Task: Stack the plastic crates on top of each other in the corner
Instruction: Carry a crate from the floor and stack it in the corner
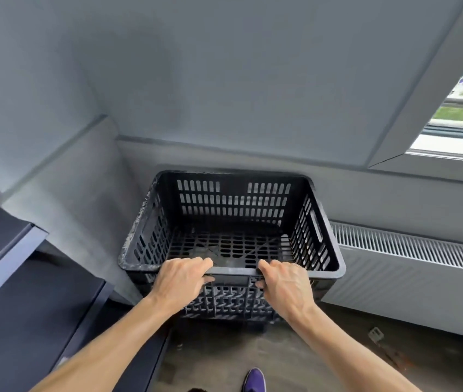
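Observation:
A black slotted plastic crate (231, 210) stands in the corner, its far side against the grey wall. It is empty, and its near wall drops down toward the floor; whether another crate sits beneath it I cannot tell. My left hand (180, 280) grips the near rim left of centre, fingers curled over the edge. Just right of centre on the same rim, my right hand (285, 282) holds on too, its thumb under the lip.
A dark blue cabinet or shelf unit (12, 278) fills the left side. A white radiator (411, 267) runs along the wall to the crate's right, below a window (462, 108). A small metal bracket (375, 333) lies on the concrete floor. My purple shoe (254, 379) shows at the bottom.

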{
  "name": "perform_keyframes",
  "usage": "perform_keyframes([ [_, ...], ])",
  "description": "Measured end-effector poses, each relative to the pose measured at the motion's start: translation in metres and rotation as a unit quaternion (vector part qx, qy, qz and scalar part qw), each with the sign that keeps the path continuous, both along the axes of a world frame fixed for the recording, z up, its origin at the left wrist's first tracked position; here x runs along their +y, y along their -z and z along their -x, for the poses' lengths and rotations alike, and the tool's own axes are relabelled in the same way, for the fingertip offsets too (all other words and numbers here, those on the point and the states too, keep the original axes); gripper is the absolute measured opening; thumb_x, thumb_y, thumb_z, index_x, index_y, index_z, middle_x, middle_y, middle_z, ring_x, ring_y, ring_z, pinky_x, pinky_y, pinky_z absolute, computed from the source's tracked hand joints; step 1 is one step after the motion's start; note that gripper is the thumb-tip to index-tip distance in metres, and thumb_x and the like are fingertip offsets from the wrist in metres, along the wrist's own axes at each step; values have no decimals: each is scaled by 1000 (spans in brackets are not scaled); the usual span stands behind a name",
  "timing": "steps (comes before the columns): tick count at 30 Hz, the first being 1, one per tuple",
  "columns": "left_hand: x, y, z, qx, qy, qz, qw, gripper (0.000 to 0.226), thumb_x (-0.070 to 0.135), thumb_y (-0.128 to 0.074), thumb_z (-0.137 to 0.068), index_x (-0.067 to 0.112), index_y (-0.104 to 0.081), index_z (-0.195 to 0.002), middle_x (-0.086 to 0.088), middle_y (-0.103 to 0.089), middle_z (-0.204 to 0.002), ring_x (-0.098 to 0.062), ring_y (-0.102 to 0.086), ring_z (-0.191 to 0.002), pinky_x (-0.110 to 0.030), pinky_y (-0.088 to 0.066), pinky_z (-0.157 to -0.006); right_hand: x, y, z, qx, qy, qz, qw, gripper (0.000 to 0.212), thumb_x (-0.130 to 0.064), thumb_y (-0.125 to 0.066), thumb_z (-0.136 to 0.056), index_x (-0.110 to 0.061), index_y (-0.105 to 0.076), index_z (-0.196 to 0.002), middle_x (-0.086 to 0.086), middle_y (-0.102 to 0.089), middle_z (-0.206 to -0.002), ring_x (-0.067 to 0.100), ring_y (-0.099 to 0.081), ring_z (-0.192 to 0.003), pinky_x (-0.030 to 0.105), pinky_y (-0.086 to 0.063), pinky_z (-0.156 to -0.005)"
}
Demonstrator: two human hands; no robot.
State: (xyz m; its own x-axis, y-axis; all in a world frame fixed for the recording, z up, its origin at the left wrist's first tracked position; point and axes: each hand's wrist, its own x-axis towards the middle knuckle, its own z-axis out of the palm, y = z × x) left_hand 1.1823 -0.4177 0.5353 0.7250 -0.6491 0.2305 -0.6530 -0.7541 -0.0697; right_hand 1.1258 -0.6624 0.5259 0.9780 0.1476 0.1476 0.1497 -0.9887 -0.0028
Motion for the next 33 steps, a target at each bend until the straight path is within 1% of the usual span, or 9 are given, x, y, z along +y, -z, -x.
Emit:
perform_keyframes([
  [4,5,3,-16,10,-12,-9,1000,26,42,-76,-79,24,-57,-79,8,-51,-57,-11,-55,-49,-27,-37,-41,5,4,-19,2,0,-5,1000,39,-34,-90,-56,-23,-57,-74,-7,-54,-53,18,-57,-44,30,-41,-44],
  [10,18,4,-43,20,-6,-16,1000,30,43,-76,-79,24,-53,-77,7,-49,-56,-12,-52,-47,-28,-40,-41,20,12,-42,12,4,-11,1000,38,-35,-90,-57,-23,-58,-76,-7,-53,-52,16,-56,-44,29,-39,-44],
  [15,34,10,-64,21,26,-9,999,33,42,-79,-76,23,-53,-75,7,-48,-55,-13,-50,-45,-26,-33,-42,36,12,-50,7,16,-25,1000,42,-33,-92,-54,-22,-59,-77,-8,-52,-52,16,-54,-42,29,-40,-43],
  [18,43,20,-74,21,41,-2,999,33,41,-78,-77,23,-51,-75,7,-47,-57,-14,-49,-46,-27,-34,-42,45,18,-53,11,28,-26,999,40,-33,-91,-56,-22,-58,-77,-8,-52,-53,16,-54,-43,30,-42,-43],
  [23,51,38,-83,40,47,15,998,25,39,-72,-82,23,-53,-78,7,-49,-60,-14,-50,-49,-29,-35,-46,54,34,-57,21,40,-27,999,37,-33,-89,-62,-22,-58,-80,-7,-53,-56,16,-54,-46,32,-44,-46],
  [26,55,52,-88,66,36,10,997,26,29,-79,-75,24,-54,-81,7,-50,-61,-15,-51,-51,-29,-36,-47,61,47,-59,34,55,-26,998,37,-29,-89,-61,-22,-59,-82,-7,-53,-58,17,-53,-47,33,-44,-48],
  [29,54,64,-94,91,29,0,995,31,17,-81,-67,25,-57,-85,8,-52,-62,-15,-53,-51,-29,-39,-47,65,61,-61,58,77,-27,995,38,-28,-89,-60,-23,-58,-81,-6,-52,-58,17,-53,-48,33,-45,-50],
  [31,52,71,-94,103,27,-13,994,32,17,-83,-64,26,-59,-85,8,-54,-62,-14,-54,-51,-28,-40,-47,65,69,-61,72,87,-24,993,38,-30,-89,-59,-23,-58,-80,-7,-52,-58,17,-53,-47,33,-44,-48],
  [33,51,79,-95,114,32,-23,993,31,26,-86,-65,26,-59,-81,8,-54,-59,-13,-55,-49,-28,-41,-44,68,76,-63,83,94,-23,992,38,-26,-89,-57,-23,-58,-80,-6,-51,-57,19,-52,-46,34,-43,-47],
])
